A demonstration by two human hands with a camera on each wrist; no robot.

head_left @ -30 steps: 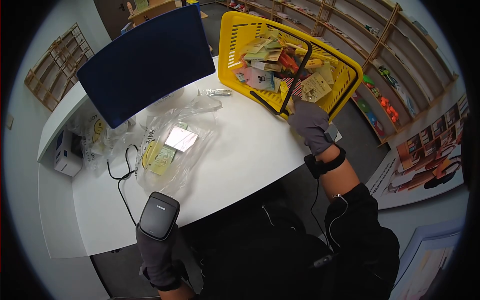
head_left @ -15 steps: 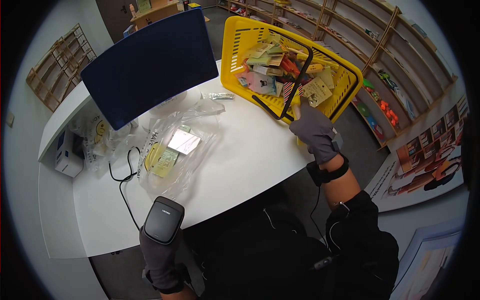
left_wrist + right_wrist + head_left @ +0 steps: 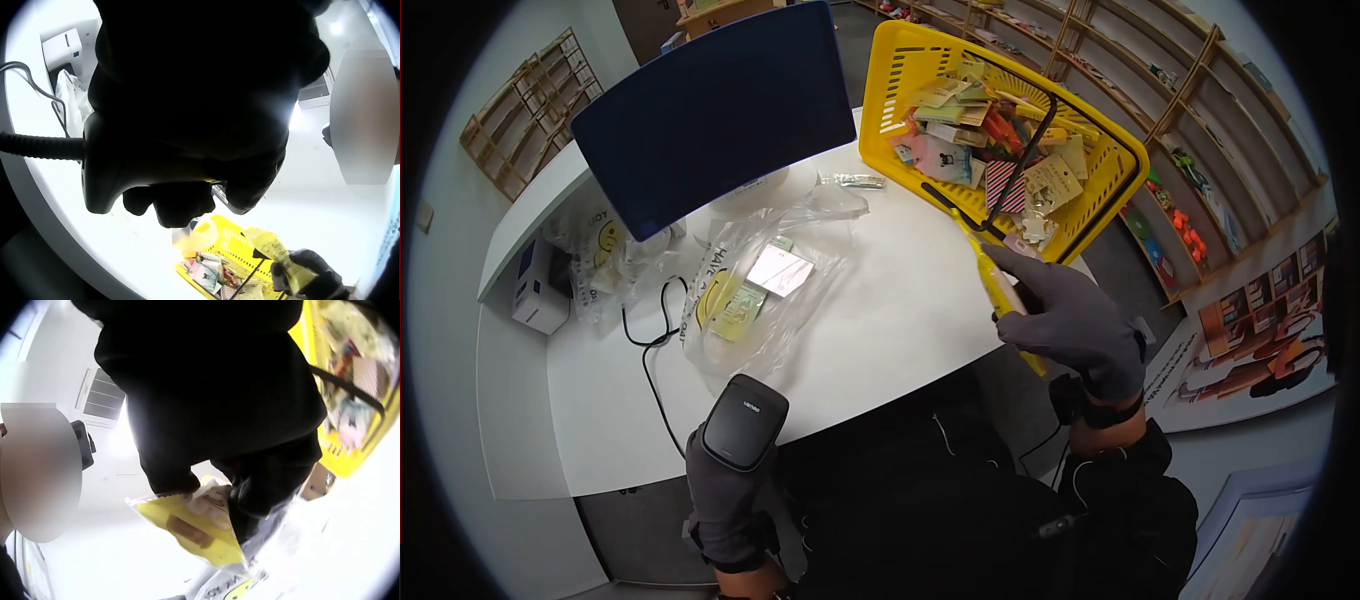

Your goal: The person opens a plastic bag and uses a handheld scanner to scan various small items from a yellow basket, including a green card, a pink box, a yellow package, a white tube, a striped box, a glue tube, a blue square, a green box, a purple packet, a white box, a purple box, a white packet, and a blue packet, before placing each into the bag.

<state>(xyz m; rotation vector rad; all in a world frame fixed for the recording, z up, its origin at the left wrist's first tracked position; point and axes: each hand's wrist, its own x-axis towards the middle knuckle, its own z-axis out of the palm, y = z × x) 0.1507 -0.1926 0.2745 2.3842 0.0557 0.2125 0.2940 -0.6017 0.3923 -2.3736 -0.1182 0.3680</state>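
Note:
My gloved left hand (image 3: pixel 725 500) grips a black handheld device (image 3: pixel 745 422) at the desk's front edge; the left wrist view shows fingers curled round its handle and a coiled cable (image 3: pixel 40 145) running from it. Between the thumb and fingers of my gloved right hand (image 3: pixel 1085 325) is a flat yellow packet (image 3: pixel 998 285), held beside the front of the yellow basket (image 3: pixel 880 115). Its printed face and a brown strip show on the packet (image 3: pixel 219 547) in the right wrist view. Assorted small packets (image 3: pixel 945 160) fill the basket.
A clear plastic bag (image 3: pixel 800 300) with a green packet and a white card lies mid-desk. Behind it stands a dark monitor (image 3: pixel 715 115). A black cable (image 3: pixel 650 365) and more bags (image 3: pixel 605 270) are at left, near a white box (image 3: pixel 540 300). Shelves (image 3: pixel 1100 75) line the back.
My right hand has come out of the basket and back toward me, now with the yellow packet. My left hand still holds the device, slightly farther right. The view has shifted a little.

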